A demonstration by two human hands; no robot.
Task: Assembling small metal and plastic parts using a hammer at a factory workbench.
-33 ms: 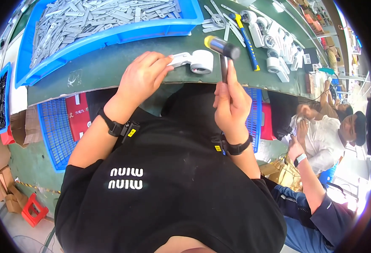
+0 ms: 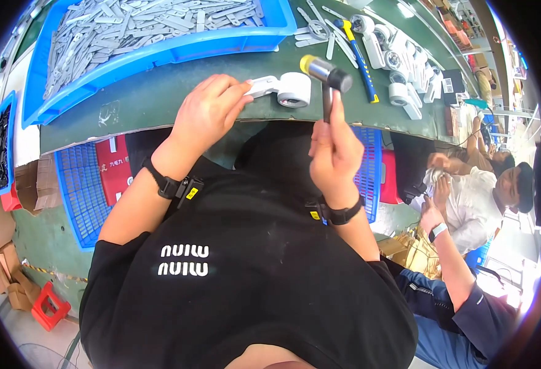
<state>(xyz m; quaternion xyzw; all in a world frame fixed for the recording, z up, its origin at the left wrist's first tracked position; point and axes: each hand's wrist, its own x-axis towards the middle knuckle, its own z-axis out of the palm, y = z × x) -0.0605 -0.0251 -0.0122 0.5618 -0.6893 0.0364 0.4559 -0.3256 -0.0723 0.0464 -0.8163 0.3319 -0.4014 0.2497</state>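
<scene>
With closed fingers, my left hand (image 2: 206,111) grips the short arm of a white part with a round, ring-shaped head (image 2: 294,90). That head rests on the green workbench (image 2: 141,104) near its front edge. My right hand (image 2: 338,150) is wrapped round the dark handle of a two-faced mallet (image 2: 326,72), yellow on one face and black on the other. The mallet's head is raised just right of the ring, apart from it. Part of the handle is hidden in my fist.
A blue tray (image 2: 160,54) full of grey flat strips stands at the back left. A blue-and-yellow hammer (image 2: 358,58) lies beside several finished-looking white parts (image 2: 400,55). A smaller blue bin (image 2: 1,144) holds black pieces. Other people (image 2: 467,209) are at the right.
My right hand and the mallet have shifted very slightly, and the mallet's head is tilted a little differently. My left hand and the white part have stayed put.
</scene>
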